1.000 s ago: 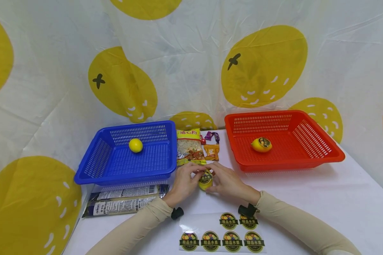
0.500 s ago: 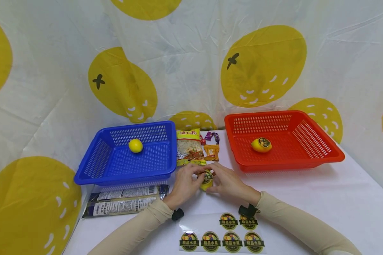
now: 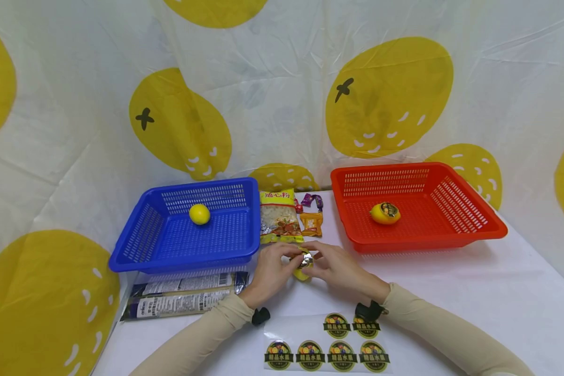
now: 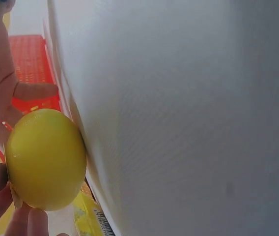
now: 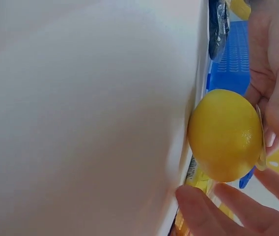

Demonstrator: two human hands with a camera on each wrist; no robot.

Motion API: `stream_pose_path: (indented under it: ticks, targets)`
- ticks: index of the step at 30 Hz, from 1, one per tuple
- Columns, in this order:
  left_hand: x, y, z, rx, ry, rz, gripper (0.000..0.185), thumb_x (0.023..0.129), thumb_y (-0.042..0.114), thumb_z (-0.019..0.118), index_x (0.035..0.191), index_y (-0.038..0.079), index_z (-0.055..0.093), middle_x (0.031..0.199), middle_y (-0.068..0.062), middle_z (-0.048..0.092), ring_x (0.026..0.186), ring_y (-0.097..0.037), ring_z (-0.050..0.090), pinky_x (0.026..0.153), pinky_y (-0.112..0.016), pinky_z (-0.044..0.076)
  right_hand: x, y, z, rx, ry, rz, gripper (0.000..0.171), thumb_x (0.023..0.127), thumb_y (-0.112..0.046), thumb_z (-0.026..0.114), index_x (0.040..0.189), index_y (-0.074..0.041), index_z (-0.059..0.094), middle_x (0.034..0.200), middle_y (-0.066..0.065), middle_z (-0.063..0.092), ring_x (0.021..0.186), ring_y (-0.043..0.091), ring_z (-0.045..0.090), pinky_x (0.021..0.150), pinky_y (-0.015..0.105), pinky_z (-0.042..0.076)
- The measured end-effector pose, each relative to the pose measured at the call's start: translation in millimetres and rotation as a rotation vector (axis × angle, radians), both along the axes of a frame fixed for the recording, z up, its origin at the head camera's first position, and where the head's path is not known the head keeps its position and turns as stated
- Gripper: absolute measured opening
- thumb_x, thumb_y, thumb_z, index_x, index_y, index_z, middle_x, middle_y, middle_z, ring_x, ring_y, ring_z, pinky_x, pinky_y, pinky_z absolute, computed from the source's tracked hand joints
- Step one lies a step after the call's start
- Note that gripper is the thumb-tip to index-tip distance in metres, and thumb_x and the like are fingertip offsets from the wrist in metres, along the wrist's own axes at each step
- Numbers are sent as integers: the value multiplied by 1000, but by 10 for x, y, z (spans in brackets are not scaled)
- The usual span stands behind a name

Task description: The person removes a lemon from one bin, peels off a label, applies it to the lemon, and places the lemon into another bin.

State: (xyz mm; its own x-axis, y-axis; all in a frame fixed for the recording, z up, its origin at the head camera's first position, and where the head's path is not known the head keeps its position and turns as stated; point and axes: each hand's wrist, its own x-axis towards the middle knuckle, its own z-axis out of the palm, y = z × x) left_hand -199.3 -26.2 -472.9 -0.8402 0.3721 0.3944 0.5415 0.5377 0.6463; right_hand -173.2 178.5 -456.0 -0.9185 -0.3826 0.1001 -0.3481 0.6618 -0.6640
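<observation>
White cloth covers the table, and a white curtain printed with large yellow fruit shapes hangs behind it. Both hands meet at the table centre around a yellow lemon that rests on the cloth. The left hand curls its fingers round the left side of the lemon; the right hand grips the right side and pinches a round sticker against the top of the fruit. Compared with half a second ago, the sticker face is less exposed and the right fingers lie further over it, which suggests the label is being pressed down rather than positioned. A blue basket at far left holds one plain lemon; a red basket at far right holds a lemon with a label. Between the baskets lie a yellow snack bag printed 通心粉 and small wrapped sweets. Two dark packets lie near the blue basket; their print is too small to read. A sticker sheet at the near edge carries six labels reading 精品水果.
</observation>
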Motion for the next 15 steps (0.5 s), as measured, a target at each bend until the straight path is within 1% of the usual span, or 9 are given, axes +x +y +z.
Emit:
stream_pose_path:
  ticks: [3,7,12,13,15]
  targets:
    - [-4,6,12,-3,2,-4,12,92,22,78,100,14,83,106,0,80,103,-15,75,90,-34,57,-1,18,-12,-23,36,-30,42,96,-30,73,135,-18,64,137,4,68,104,23,73,90,46,60]
    - [-7,17,24,-15,1,7,13,90,21,79,99,13,83,108,-2,80,104,-17,75,93,-37,57,-12,19,-36,-14,118,-67,28,95,-25,74,121,-17,72,126,5,74,96,22,76,88,48,60]
    - [-11,14,31,-35,-11,29,14,90,21,80,100,13,83,110,-2,80,106,-18,76,93,-37,57,-33,4,-29,29,148,-82,24,93,-24,76,116,-18,77,119,3,77,92,21,77,88,47,58]
    - [-10,10,39,-39,-12,28,14,90,21,79,100,13,83,110,-2,80,106,-19,76,91,-36,58,-34,1,-22,41,157,-86,23,93,-25,76,115,-19,78,118,2,78,92,20,77,88,46,58]
    - [-11,-3,54,-41,-32,24,14,90,22,79,101,13,83,110,-3,80,105,-20,76,79,-30,58,-39,-2,-11,57,173,-94,23,92,-25,77,114,-19,79,115,1,79,93,20,77,87,45,57]
